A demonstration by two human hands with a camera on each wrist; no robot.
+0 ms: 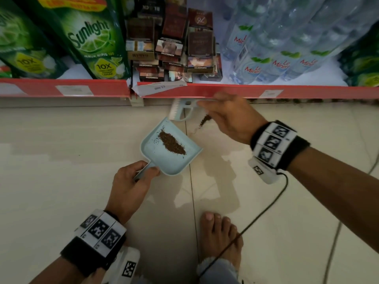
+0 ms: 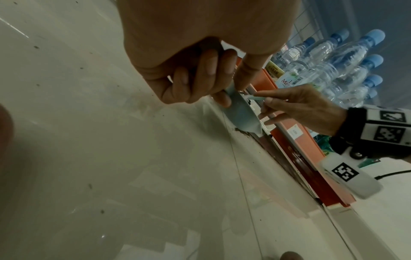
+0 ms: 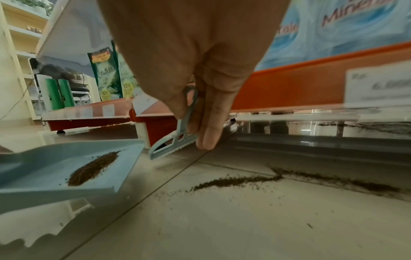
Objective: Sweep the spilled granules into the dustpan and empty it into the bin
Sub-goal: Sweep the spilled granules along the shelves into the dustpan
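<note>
well, here is how it stands:
left hand: the left hand (image 1: 131, 185) has its fingers curled round the handle of the dustpan (image 1: 170, 146), thumb on top; the pan is tipped, its front lip raised off the floor (image 1: 82, 150).
right hand: the right hand (image 1: 231, 117) pinches the thin handle of the brush (image 1: 180, 110) between thumb and fingers, head down by the foot of the shelf (image 1: 205, 92).
granules: one brown heap of granules (image 1: 172, 142) lies in the middle of the pan; a loose line (image 3: 238, 181) is on the tile to the right of the pan, with more trailing along the shelf base.
handling: i'd judge the grains light, dry and quick to scatter or roll, so short low strokes suit them. the pan looks like stiff, light plastic; hold it by the handle and keep it level, or the heap slides out.
hard to tell: the bin is in no view. the right hand covers part of the line from above. i can't tell whether the brush head touches the tile, or how far the spill runs under the shelf.
</note>
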